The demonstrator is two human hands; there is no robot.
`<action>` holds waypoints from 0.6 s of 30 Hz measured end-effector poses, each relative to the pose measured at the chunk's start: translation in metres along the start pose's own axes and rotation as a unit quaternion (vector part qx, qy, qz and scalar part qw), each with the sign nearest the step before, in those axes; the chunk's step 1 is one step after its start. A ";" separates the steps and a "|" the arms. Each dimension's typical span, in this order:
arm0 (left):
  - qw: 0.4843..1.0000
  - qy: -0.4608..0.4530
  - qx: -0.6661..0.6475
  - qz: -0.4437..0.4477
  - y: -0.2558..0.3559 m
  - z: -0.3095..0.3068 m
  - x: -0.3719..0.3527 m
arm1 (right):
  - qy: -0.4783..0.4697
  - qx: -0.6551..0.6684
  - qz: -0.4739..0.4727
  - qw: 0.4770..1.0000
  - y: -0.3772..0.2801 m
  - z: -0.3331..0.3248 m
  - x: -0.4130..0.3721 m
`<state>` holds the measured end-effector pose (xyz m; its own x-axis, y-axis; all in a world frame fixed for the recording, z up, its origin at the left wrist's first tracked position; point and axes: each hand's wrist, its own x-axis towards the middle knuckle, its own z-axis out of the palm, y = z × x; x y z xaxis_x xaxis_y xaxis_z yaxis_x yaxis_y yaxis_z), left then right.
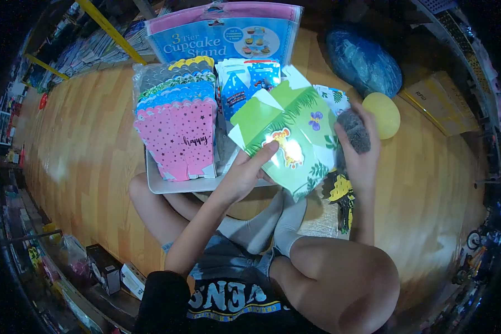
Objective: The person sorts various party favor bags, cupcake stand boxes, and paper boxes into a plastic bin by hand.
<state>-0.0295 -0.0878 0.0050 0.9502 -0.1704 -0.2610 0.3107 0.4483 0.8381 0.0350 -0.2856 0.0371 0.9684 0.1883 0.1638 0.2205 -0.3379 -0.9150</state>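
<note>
My left hand point(254, 167) grips a flat, unfolded green paper box point(275, 125) by its lower left edge, thumb on top. Printed on the box are leaves, a purple butterfly and a cartoon animal. In my right hand point(364, 142), beside the box's right edge, is a grey fuzzy cloth point(354, 132), with the fingers closed around it. Just left of my left hand, pink starred paper boxes point(178, 139) marked "happy" lie in front of blue, green, grey and yellow ones. Blue-and-white printed boxes point(236, 92) stand behind the green box.
A white tray point(175, 186) holds the paper boxes before my crossed legs. Behind it stands a cupcake stand package point(200, 44). To the right are a yellow balloon point(382, 116), a blue plastic bag point(364, 62) and a cardboard box point(445, 103). Yellow-and-black cutouts point(340, 192) lie near my right forearm.
</note>
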 end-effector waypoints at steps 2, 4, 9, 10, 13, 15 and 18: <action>1.000 0.002 -0.024 -0.001 0.001 0.011 -0.005 | 0.133 -0.170 -0.191 0.957 -0.006 0.017 0.000; 0.996 0.021 -0.023 0.079 -0.002 0.020 -0.005 | -0.015 -0.224 -0.252 0.941 -0.013 0.042 -0.007; 0.993 0.078 -0.029 0.080 -0.010 -0.004 -0.016 | -0.230 -0.229 -0.332 0.885 -0.011 0.059 -0.027; 0.993 0.079 -0.028 0.080 -0.024 -0.016 -0.020 | -0.230 -0.228 -0.332 0.886 -0.010 0.060 -0.030; 0.982 0.178 0.015 0.062 -0.048 -0.031 -0.037 | -0.336 -0.230 -0.393 0.824 -0.003 0.059 -0.033; 0.982 0.174 -0.027 0.074 -0.041 -0.028 -0.055 | -0.299 -0.257 -0.369 0.842 0.018 0.045 -0.015; 0.973 0.181 -0.100 0.099 -0.026 -0.033 -0.081 | -0.160 -0.137 -0.075 0.975 0.040 0.015 0.010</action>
<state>-0.1137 -0.0571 -0.0119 0.9273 0.2407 -0.2865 0.0856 0.6088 0.7887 0.0519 -0.2836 -0.0038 0.8468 0.5173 0.1237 0.4214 -0.5107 -0.7494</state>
